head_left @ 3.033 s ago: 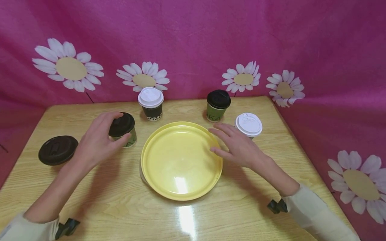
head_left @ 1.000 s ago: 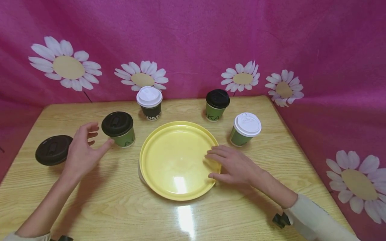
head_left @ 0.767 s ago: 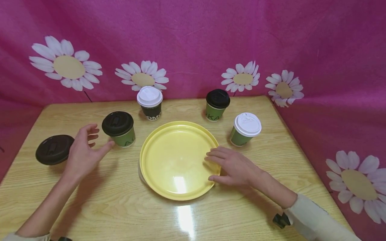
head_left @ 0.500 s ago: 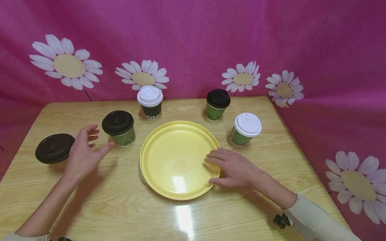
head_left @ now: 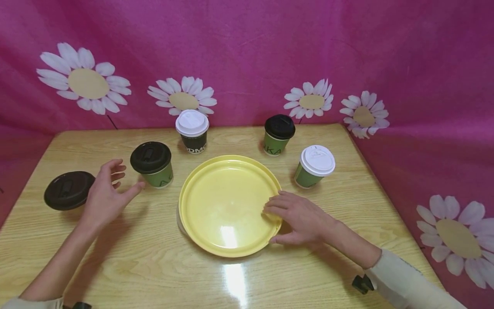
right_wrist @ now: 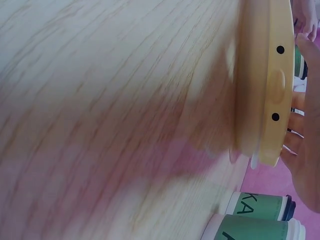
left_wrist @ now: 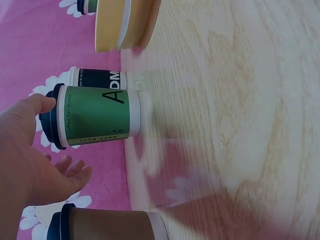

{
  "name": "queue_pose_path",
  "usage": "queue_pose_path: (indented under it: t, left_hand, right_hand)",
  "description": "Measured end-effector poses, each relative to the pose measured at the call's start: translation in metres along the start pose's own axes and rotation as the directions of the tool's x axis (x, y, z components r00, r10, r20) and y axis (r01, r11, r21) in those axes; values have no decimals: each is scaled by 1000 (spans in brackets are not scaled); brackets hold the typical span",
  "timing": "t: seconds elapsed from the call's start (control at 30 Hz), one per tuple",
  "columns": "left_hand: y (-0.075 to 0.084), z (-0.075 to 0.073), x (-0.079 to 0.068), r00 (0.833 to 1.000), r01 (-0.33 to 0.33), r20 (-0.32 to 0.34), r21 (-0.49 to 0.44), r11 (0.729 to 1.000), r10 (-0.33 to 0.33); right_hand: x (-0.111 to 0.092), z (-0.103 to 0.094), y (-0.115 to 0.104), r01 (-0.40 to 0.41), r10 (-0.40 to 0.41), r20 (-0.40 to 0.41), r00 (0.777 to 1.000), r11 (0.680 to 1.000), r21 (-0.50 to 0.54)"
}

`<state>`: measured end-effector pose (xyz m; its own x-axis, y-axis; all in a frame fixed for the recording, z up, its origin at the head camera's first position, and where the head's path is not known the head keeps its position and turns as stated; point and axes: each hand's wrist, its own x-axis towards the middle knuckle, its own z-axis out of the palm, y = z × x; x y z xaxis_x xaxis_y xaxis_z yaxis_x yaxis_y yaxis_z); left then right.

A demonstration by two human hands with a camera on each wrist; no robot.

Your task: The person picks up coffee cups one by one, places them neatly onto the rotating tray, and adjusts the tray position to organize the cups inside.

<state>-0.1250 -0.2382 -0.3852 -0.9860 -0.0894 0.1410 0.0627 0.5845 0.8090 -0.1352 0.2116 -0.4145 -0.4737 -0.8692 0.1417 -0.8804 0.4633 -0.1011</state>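
A round yellow tray (head_left: 231, 201) with a raised rim sits mid-table; its thick side shows in the right wrist view. My right hand (head_left: 302, 216) is at the tray's right edge, fingers loosely bent over the rim and thumb at its front side, gripping nothing. To the left, my left hand (head_left: 108, 195) hovers with spread fingers between two lidded paper cups. Its thumb is nearest the green cup with a black lid (head_left: 158, 176) and overlaps that lid in the left wrist view. Partly hidden behind this hand is a brown cup with a dark lid (left_wrist: 107, 224).
Behind the tray stand a black cup with a white lid (head_left: 194, 143) and a green cup with a black lid (head_left: 275, 143). Another green cup, white-lidded (head_left: 308, 175), is beyond the right hand. Pink cloth (head_left: 247, 56) with daisies hangs around the wooden table (head_left: 193, 279).
Since the earliest frame my left hand has drawn left, off the green cup. My right hand has come nearer along the tray's rim, uncovering the white-lidded green cup. The cups stay put.
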Motion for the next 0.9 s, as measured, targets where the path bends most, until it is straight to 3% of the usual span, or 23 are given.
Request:
queue_pose_path:
  t: [0.67,0.9]
  left_hand:
    - [-8,11,3,999,-27,40,-43,999,29]
    - [-9,12,7,998,11,56,-87,996,-7]
  right_hand:
    - [1,9,0,55,-56,-13,998,997,-50]
    - [2,10,0,63,-63,7,998,995,-72]
